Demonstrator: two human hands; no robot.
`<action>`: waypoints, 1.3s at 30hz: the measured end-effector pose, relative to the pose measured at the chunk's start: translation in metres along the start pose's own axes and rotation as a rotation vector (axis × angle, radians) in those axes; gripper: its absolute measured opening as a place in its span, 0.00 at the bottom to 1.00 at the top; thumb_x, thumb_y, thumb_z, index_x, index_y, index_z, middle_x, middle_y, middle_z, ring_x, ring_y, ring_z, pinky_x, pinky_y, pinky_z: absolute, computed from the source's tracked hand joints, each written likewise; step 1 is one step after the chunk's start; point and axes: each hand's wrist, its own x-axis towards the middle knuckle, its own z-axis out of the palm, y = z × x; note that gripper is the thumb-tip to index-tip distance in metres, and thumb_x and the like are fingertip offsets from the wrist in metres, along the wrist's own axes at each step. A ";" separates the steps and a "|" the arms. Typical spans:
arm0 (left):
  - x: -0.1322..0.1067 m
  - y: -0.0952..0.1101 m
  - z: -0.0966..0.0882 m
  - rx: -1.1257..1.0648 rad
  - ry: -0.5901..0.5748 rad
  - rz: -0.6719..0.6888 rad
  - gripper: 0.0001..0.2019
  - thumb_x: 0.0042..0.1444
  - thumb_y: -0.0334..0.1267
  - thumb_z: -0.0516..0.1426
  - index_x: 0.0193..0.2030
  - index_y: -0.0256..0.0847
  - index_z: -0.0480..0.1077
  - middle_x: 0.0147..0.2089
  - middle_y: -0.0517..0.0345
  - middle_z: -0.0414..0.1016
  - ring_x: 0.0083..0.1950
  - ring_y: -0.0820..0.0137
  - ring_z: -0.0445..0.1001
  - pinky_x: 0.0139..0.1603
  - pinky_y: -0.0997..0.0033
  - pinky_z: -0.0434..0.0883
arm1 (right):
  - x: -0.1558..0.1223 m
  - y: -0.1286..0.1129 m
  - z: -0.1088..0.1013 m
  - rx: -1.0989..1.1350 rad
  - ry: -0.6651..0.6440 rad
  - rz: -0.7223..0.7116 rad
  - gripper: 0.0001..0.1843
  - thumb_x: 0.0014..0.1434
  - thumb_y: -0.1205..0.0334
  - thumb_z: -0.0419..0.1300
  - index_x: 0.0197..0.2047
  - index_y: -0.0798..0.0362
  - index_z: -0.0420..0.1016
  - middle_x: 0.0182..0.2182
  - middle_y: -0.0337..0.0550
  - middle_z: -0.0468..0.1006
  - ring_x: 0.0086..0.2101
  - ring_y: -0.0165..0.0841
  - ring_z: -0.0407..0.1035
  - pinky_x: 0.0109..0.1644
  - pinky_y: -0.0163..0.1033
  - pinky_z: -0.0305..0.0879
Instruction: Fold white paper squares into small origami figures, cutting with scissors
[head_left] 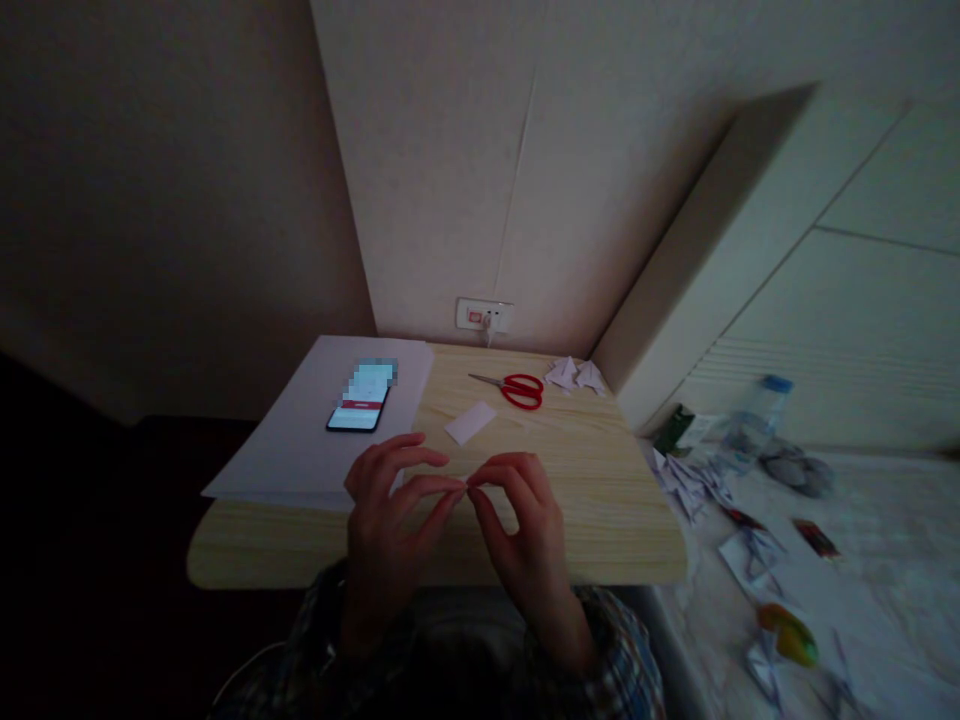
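My left hand [390, 520] and my right hand [517, 525] are raised over the near edge of a small wooden table [600, 500]. Their fingertips meet in a pinch on a tiny pale scrap, probably paper [466, 487], too small to make out clearly. A small white paper rectangle [470, 422] lies on the table just beyond the hands. Red-handled scissors [517, 389] lie further back. On the left, a phone [360, 405] with a lit screen rests on a stack of white sheets [300, 440].
Folded paper pieces [574, 375] sit at the table's back right corner, below a wall socket [484, 315]. To the right, a bed surface holds more folded paper [694, 480], a plastic bottle [750, 425] and small objects. The room is dim.
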 end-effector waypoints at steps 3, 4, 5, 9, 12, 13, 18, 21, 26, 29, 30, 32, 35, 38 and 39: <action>-0.002 0.000 0.000 0.004 0.012 0.002 0.05 0.53 0.29 0.63 0.31 0.44 0.74 0.38 0.57 0.75 0.51 0.60 0.70 0.54 0.54 0.64 | -0.001 -0.002 0.000 0.016 -0.002 0.004 0.07 0.59 0.73 0.59 0.38 0.51 0.71 0.36 0.41 0.72 0.39 0.34 0.66 0.43 0.38 0.64; -0.002 -0.001 0.000 0.007 0.016 0.005 0.05 0.53 0.30 0.63 0.31 0.44 0.74 0.38 0.58 0.74 0.51 0.60 0.70 0.54 0.55 0.64 | -0.001 -0.002 0.000 0.018 -0.001 0.003 0.07 0.59 0.73 0.59 0.38 0.51 0.71 0.35 0.41 0.72 0.39 0.34 0.66 0.43 0.38 0.64; -0.003 -0.001 0.000 0.008 0.018 0.005 0.05 0.53 0.30 0.63 0.30 0.44 0.74 0.37 0.58 0.74 0.50 0.60 0.70 0.54 0.55 0.63 | -0.002 -0.002 0.000 0.018 0.000 0.000 0.07 0.59 0.73 0.59 0.38 0.51 0.71 0.35 0.41 0.72 0.39 0.34 0.66 0.42 0.38 0.64; -0.004 -0.002 0.000 0.000 0.014 -0.008 0.05 0.53 0.30 0.63 0.31 0.45 0.73 0.36 0.59 0.73 0.50 0.61 0.70 0.53 0.56 0.63 | -0.002 -0.003 0.000 -0.004 0.006 -0.037 0.07 0.60 0.72 0.58 0.38 0.51 0.71 0.35 0.41 0.72 0.38 0.35 0.66 0.42 0.39 0.64; -0.003 0.000 0.000 0.006 0.019 -0.004 0.06 0.54 0.29 0.62 0.32 0.44 0.72 0.36 0.59 0.73 0.49 0.62 0.70 0.53 0.56 0.63 | 0.000 -0.005 -0.001 -0.022 0.006 -0.045 0.06 0.60 0.72 0.58 0.37 0.51 0.71 0.34 0.42 0.72 0.38 0.35 0.66 0.41 0.40 0.63; -0.003 0.001 0.000 0.011 0.019 0.001 0.06 0.54 0.28 0.62 0.32 0.44 0.72 0.36 0.59 0.73 0.49 0.62 0.70 0.53 0.57 0.63 | 0.000 -0.006 -0.001 -0.023 0.005 -0.045 0.06 0.60 0.72 0.58 0.37 0.51 0.70 0.34 0.42 0.73 0.37 0.35 0.66 0.41 0.40 0.63; -0.004 0.006 0.000 0.068 0.042 0.020 0.04 0.56 0.29 0.60 0.34 0.41 0.70 0.39 0.55 0.70 0.48 0.61 0.69 0.51 0.56 0.64 | 0.000 -0.011 0.001 -0.031 -0.013 -0.029 0.07 0.59 0.73 0.57 0.36 0.52 0.69 0.34 0.42 0.73 0.36 0.35 0.66 0.40 0.40 0.63; -0.006 0.006 0.000 0.098 0.055 0.006 0.05 0.55 0.28 0.60 0.34 0.41 0.70 0.39 0.55 0.68 0.48 0.60 0.68 0.50 0.56 0.64 | -0.001 -0.009 0.005 -0.022 -0.012 -0.033 0.06 0.59 0.73 0.57 0.36 0.51 0.69 0.33 0.41 0.72 0.36 0.35 0.66 0.40 0.40 0.62; -0.006 -0.001 -0.004 0.134 0.130 0.004 0.05 0.55 0.27 0.60 0.34 0.41 0.69 0.39 0.55 0.66 0.47 0.61 0.69 0.50 0.56 0.65 | -0.001 0.017 0.000 -0.055 0.008 0.019 0.07 0.59 0.73 0.56 0.35 0.51 0.70 0.32 0.42 0.72 0.37 0.36 0.66 0.41 0.40 0.63; -0.005 -0.005 -0.009 0.094 0.162 -0.038 0.06 0.55 0.26 0.59 0.33 0.41 0.69 0.40 0.56 0.67 0.48 0.63 0.70 0.51 0.58 0.67 | 0.000 0.043 -0.014 -0.073 0.037 0.056 0.06 0.59 0.71 0.57 0.33 0.51 0.71 0.32 0.41 0.72 0.37 0.36 0.67 0.42 0.40 0.63; -0.004 -0.007 -0.010 0.067 0.178 -0.061 0.06 0.55 0.26 0.59 0.33 0.41 0.69 0.40 0.57 0.67 0.48 0.64 0.71 0.51 0.60 0.68 | 0.000 0.050 -0.021 -0.089 0.068 0.070 0.06 0.58 0.70 0.57 0.32 0.51 0.71 0.32 0.41 0.72 0.37 0.36 0.67 0.42 0.41 0.63; -0.002 -0.010 -0.014 -0.003 0.222 -0.132 0.05 0.55 0.26 0.58 0.33 0.41 0.70 0.40 0.57 0.69 0.48 0.65 0.72 0.51 0.62 0.69 | -0.001 0.062 -0.033 -0.123 0.138 0.109 0.06 0.58 0.69 0.57 0.30 0.51 0.70 0.31 0.41 0.72 0.35 0.36 0.68 0.41 0.41 0.63; 0.002 -0.013 -0.016 -0.224 0.256 -0.332 0.03 0.55 0.30 0.59 0.32 0.41 0.70 0.40 0.59 0.72 0.46 0.67 0.74 0.50 0.64 0.71 | -0.003 0.066 -0.044 -0.124 0.222 0.175 0.05 0.58 0.66 0.59 0.29 0.51 0.71 0.29 0.40 0.73 0.33 0.36 0.68 0.38 0.41 0.63; 0.003 -0.013 -0.016 -0.423 0.235 -0.606 0.02 0.55 0.35 0.58 0.33 0.41 0.69 0.36 0.60 0.75 0.40 0.68 0.76 0.43 0.69 0.73 | -0.003 0.055 -0.042 -0.029 0.210 0.213 0.05 0.59 0.64 0.59 0.30 0.52 0.72 0.29 0.41 0.73 0.34 0.36 0.68 0.40 0.42 0.64; 0.003 -0.013 -0.015 -0.436 0.220 -0.680 0.03 0.55 0.37 0.59 0.33 0.41 0.69 0.34 0.60 0.76 0.38 0.69 0.76 0.41 0.70 0.73 | -0.002 0.049 -0.039 0.022 0.183 0.220 0.05 0.59 0.63 0.59 0.30 0.51 0.72 0.30 0.41 0.74 0.34 0.36 0.69 0.40 0.42 0.65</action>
